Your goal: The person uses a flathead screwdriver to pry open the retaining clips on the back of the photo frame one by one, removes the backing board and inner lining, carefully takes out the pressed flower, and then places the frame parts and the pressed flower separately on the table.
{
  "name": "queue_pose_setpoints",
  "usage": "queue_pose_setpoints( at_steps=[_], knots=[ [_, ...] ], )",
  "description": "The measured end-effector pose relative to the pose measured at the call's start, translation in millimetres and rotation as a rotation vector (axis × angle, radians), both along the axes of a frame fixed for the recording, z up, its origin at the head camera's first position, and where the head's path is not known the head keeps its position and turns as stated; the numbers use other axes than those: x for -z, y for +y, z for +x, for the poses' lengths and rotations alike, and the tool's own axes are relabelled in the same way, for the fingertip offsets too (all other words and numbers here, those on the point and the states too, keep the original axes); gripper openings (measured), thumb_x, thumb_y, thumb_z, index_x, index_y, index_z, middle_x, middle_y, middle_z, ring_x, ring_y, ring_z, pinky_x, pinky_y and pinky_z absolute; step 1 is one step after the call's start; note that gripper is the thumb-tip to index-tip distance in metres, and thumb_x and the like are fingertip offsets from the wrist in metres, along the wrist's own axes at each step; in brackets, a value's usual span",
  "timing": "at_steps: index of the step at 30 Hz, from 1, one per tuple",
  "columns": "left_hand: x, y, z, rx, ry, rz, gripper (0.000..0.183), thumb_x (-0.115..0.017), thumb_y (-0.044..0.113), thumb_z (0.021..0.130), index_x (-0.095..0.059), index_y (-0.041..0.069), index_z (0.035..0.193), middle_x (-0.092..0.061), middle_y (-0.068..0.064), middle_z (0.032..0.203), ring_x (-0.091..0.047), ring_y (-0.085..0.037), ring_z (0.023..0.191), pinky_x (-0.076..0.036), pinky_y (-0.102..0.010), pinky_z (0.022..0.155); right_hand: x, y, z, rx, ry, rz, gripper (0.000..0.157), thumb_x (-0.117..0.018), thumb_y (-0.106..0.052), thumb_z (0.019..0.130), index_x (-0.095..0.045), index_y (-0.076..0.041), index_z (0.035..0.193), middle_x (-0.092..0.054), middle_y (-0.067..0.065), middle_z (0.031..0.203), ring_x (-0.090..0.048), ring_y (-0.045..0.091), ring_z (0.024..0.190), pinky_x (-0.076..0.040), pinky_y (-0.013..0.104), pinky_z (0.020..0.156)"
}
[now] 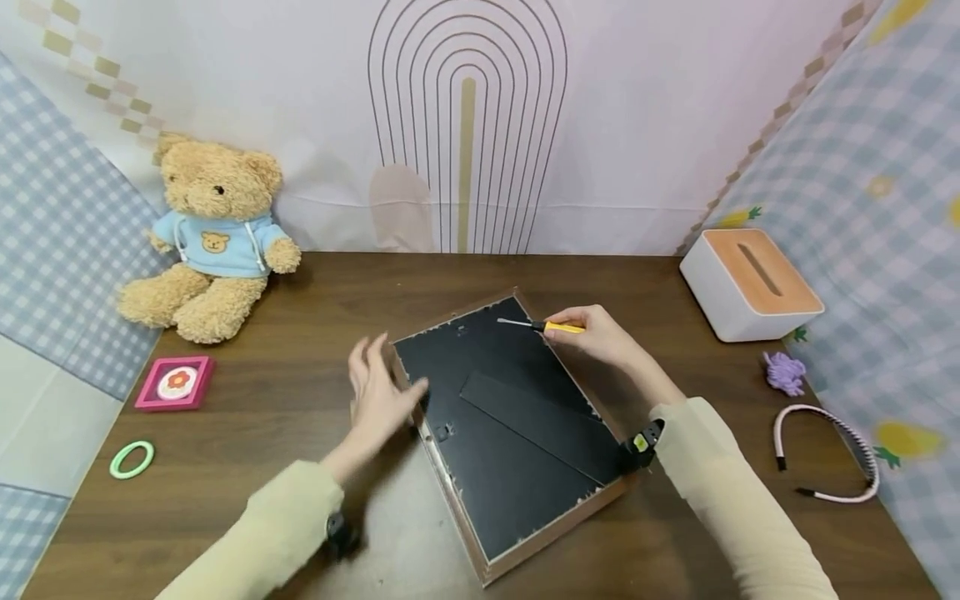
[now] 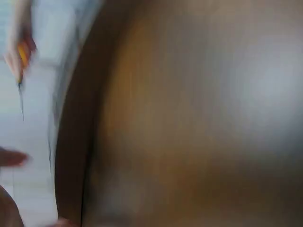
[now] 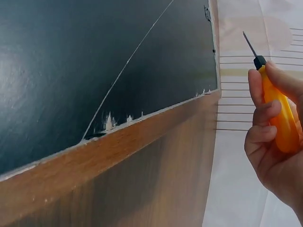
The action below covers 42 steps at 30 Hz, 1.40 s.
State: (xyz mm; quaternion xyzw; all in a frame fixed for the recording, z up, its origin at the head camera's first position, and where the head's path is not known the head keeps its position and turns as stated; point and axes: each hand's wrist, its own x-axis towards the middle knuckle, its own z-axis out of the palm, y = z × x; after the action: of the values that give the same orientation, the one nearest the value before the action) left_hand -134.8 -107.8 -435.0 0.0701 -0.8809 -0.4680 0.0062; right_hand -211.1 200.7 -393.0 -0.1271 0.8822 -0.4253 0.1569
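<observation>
Head | right grip holds yellow screwdriver | left grip at black-backed frame

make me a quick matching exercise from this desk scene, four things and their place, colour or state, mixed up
Things:
1. screwdriver
2. picture frame
3. teddy bear
4. tissue box

Descriptions:
A. dressed in light blue
B. white sides, wood-toned top
C. held in the right hand
D. lying with its black back facing up

Pairs: 1-C, 2-D, 3-A, 4-B
</observation>
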Motion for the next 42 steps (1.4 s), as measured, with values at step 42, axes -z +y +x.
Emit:
queue_pose_setpoints(
  at_steps=[42],
  knots=[
    [1.9, -33.3, -0.4, 0.292, -0.3, 0.028, 0.072, -0.064, 0.005, 0.08, -0.023, -0.004, 0.138, -0.028, -0.035, 0.13, -0.057, -0.041, 0.1, -0.059, -0.031, 0.06, 15.0, -50.5, -1.7, -0.211, 0.056, 0.017, 0.028, -0.065, -0.017, 0.088, -0.065, -0.003, 0.112, -0.067, 0.016, 0.106, -0.051, 0.014, 0.073, -0.043, 0.022, 0.062]
  ],
)
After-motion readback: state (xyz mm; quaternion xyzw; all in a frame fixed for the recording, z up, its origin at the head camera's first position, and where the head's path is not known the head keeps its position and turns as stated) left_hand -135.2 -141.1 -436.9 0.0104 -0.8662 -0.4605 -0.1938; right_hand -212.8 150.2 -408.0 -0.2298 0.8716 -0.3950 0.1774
